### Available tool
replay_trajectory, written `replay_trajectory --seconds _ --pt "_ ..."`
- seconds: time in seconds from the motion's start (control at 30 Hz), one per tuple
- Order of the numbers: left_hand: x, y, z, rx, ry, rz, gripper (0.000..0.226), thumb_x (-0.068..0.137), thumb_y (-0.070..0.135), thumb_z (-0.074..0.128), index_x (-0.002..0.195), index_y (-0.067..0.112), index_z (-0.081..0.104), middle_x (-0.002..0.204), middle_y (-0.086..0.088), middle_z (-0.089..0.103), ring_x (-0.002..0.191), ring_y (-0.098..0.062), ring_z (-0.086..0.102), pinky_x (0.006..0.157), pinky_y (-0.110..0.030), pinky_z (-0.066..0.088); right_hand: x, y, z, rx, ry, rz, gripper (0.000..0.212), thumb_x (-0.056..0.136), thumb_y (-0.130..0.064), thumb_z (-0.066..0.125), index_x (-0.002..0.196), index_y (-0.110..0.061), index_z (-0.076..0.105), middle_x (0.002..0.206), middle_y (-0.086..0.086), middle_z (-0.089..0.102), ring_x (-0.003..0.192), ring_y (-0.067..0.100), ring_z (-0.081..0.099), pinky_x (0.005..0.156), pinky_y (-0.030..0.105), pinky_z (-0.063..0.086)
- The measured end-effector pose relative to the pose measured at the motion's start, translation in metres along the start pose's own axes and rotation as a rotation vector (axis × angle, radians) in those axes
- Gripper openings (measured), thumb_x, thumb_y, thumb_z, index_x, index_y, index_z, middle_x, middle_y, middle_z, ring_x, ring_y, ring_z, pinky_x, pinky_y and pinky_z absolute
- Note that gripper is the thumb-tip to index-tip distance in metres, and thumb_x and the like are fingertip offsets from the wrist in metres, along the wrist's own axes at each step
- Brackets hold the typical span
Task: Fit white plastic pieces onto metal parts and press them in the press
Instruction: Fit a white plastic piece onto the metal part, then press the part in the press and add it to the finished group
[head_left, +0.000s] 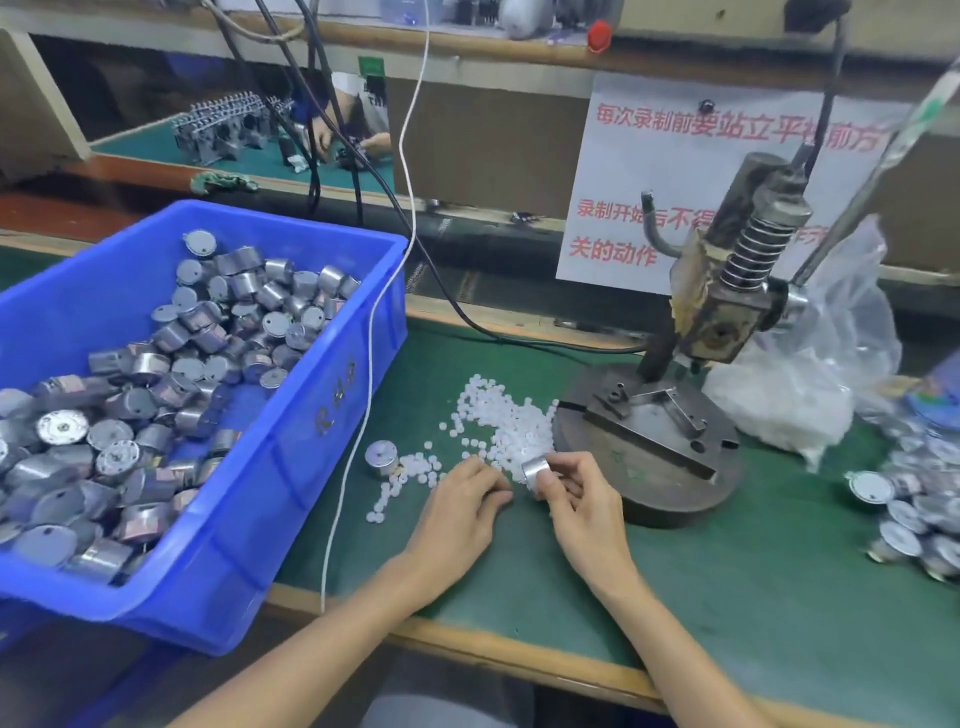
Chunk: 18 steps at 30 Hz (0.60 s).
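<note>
White plastic pieces (506, 421) lie in a loose heap on the green surface (727, 597) in front of me, spilling up against the round base of the hand press (727, 291). My right hand (582, 499) pinches a small metal part (537, 467) between thumb and fingers, holding it tilted at the near edge of the heap. My left hand (462, 504) sits close beside it, fingers curled down with the tips near the part; whether they pinch a piece I cannot tell. A second metal can (382, 457) stands upright on the surface left of the heap, among scattered pieces. At my left, a blue bin (234, 519) holds loose metal cans (156, 374), and a white cord (374, 332) hangs along its right wall. Right of the press lie a clear plastic bag (810, 374) and, at the frame's edge, a pile of round metal pieces (924, 499). A paper notice (649, 171) with red characters hangs behind the press.
</note>
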<state>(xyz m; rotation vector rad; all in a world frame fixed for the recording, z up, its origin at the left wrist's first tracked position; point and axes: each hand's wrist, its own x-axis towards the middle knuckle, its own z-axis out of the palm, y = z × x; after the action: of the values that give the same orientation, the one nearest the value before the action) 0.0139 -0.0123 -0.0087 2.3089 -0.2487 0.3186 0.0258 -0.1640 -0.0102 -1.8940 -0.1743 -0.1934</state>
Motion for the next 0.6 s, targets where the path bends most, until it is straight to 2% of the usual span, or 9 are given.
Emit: replay_trajectory --seconds 0.13,0.23,0.33,0.43,0.5,0.6 --pt "-0.002 -0.005 -0.004 0.011 0.031 -0.039 0.005 0.082 0.01 0.067 0.078 0.013 0.068 0.078 0.005 0.061 0.077 -0.015 0.049 0.076 -0.027 0.037 0.002 0.002 0.0 -0.036 -0.051 -0.019 0.027 0.091 -0.012 0.059 0.099 -0.037 0.053 0.085 -0.015 0.067 0.079 0.001 0.065 0.073 0.014 0.049" --pt "-0.003 -0.005 -0.006 -0.025 0.008 -0.066 0.005 0.08 0.011 0.069 0.076 0.014 0.068 0.078 0.007 0.062 0.079 -0.012 0.049 0.08 -0.025 0.035 0.0 0.004 0.001 -0.123 -0.093 -0.091 0.019 0.091 -0.011 0.059 0.103 -0.025 0.057 0.084 -0.009 0.063 0.075 0.006 0.059 0.069 0.013 0.045" --pt "-0.007 -0.005 -0.009 -0.057 0.024 -0.098 0.008 0.078 0.01 0.071 0.075 0.016 0.066 0.074 0.013 0.06 0.078 -0.009 0.049 0.083 -0.031 0.039 0.0 0.002 0.003 -0.186 -0.127 -0.156 0.017 0.09 -0.011 0.06 0.107 -0.012 0.06 0.08 -0.005 0.061 0.072 0.015 0.055 0.066 0.018 0.042" --pt "-0.011 -0.003 -0.012 -0.124 0.052 -0.139 0.013 0.077 0.01 0.072 0.08 0.019 0.063 0.073 0.021 0.057 0.078 -0.007 0.053 0.083 -0.031 0.042 0.0 -0.002 0.006 -0.241 -0.165 -0.198 0.02 0.09 -0.01 0.06 0.11 -0.008 0.061 0.081 -0.016 0.059 0.072 0.011 0.056 0.067 0.013 0.041" --pt "-0.011 -0.002 -0.012 -0.176 0.053 -0.154 0.02 0.076 0.009 0.072 0.084 0.02 0.057 0.076 0.018 0.059 0.081 -0.01 0.056 0.083 -0.032 0.044 0.0 -0.003 0.008 -0.269 -0.17 -0.215 0.021 0.09 -0.009 0.06 0.111 -0.005 0.061 0.084 -0.02 0.057 0.071 0.006 0.055 0.068 0.009 0.039" --pt "-0.011 -0.003 -0.012 -0.22 0.052 -0.178 0.027 0.076 0.007 0.072 0.087 0.021 0.052 0.077 0.015 0.063 0.082 -0.008 0.059 0.082 -0.029 0.046 0.001 -0.003 0.009 -0.286 -0.172 -0.224 0.02 0.09 -0.008 0.06 0.11 -0.003 0.062 0.087 -0.01 0.06 0.072 0.009 0.055 0.069 0.014 0.04"
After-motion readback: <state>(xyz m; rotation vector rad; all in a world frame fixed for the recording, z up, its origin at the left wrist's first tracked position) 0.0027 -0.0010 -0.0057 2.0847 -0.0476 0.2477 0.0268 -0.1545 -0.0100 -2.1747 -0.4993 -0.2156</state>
